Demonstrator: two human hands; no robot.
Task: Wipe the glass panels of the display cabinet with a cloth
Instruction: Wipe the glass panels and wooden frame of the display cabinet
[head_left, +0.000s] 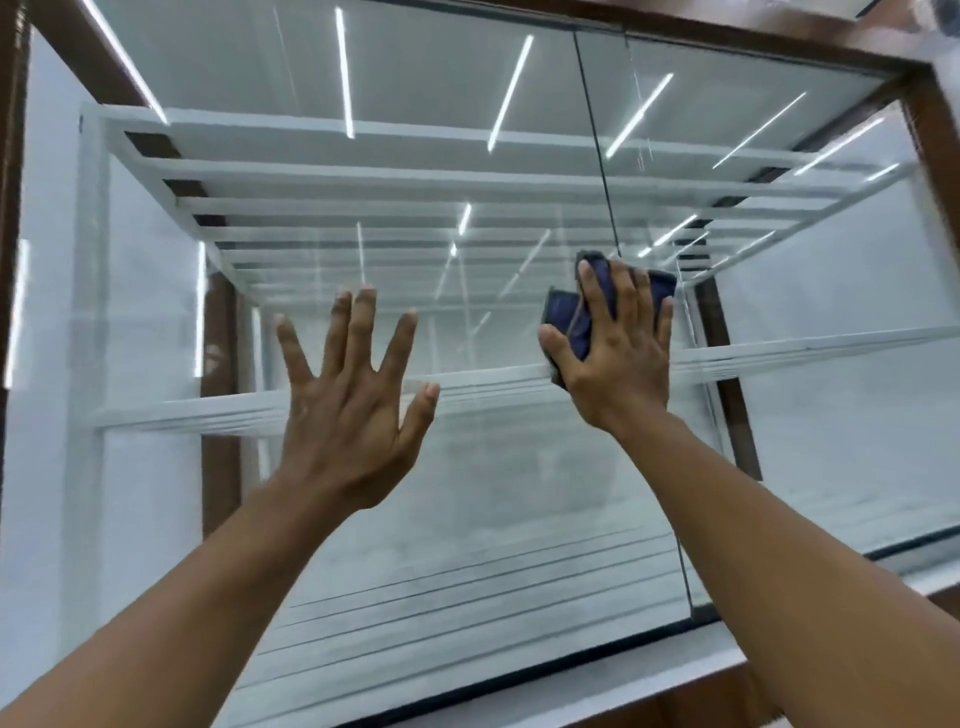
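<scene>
Cloth (581, 332): dark blue, crumpled and folded, with a stitched hem showing at its left edge; it is pressed flat against the glass under the right hand.
Cloth axis: the hand covers most of it, so the lie is uncertain; what shows seems to run side to side, with one corner poking up past the fingertips.
Cloth position: on the left glass panel (467, 519), just beside the vertical seam (597, 156) where it meets the right glass panel (805, 291), and just above the level of the glass shelf (208, 410) inside.
Right hand (618, 358): back towards the camera, fingers straight and slightly spread, pointing up, pressing down on the cloth; the thumb lies along the cloth's left edge.
Left hand (348, 410): raised to the left of the cloth, well apart from it, fingers straight and fanned wide, palm facing the glass; whether it touches the pane cannot be told.
Glass: hazy and streaked low down, with bright light strips reflected higher up.
Cabinet frame (779, 31): brown wood, edging the panels at the top and sides.
</scene>
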